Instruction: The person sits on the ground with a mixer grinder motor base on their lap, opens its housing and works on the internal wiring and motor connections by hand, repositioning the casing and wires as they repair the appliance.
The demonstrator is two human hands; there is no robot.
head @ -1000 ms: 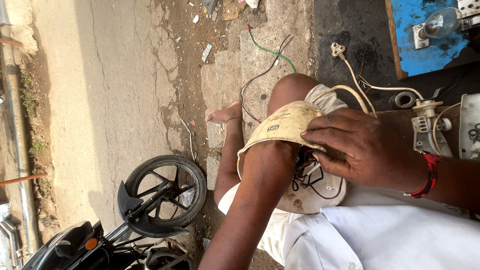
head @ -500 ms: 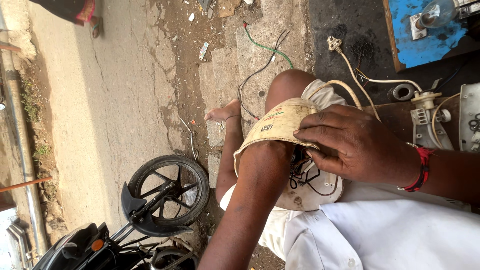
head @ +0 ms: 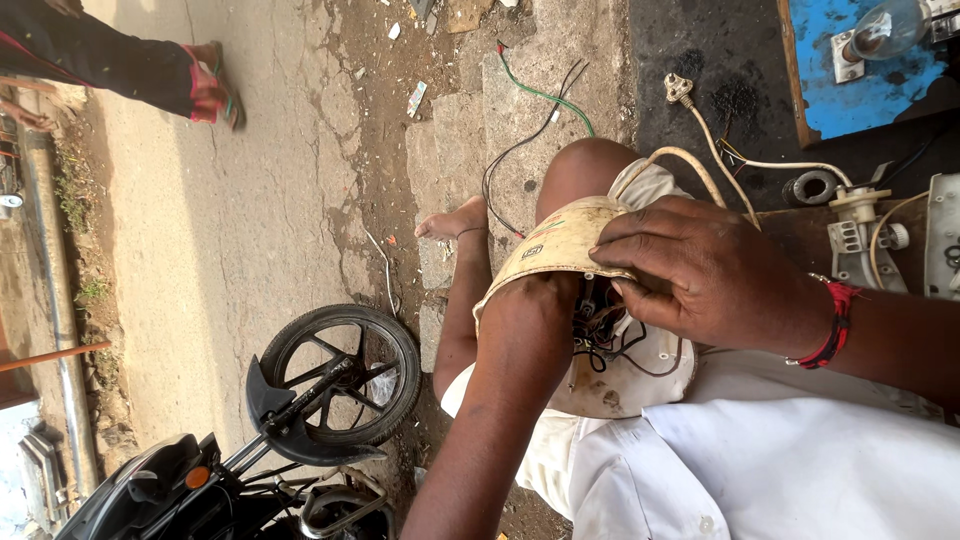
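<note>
A cracked grey concrete road (head: 240,250) fills the left half, with open ground between the passer-by's sandalled foot (head: 215,85) at the top and the black motorcycle front wheel (head: 340,375) at the bottom. The person sits with a bare knee (head: 585,170) raised, and on the lap rests a cream round plastic appliance housing (head: 560,250), its open edge turned down over black wiring (head: 600,330). The right hand (head: 700,275) lies over the housing's rim, fingers curled and pressed together on it. The left hand (head: 535,305) is tucked under the housing; whether its fingers grip cannot be told. A cream plug cord (head: 700,150) trails beside the knee.
</note>
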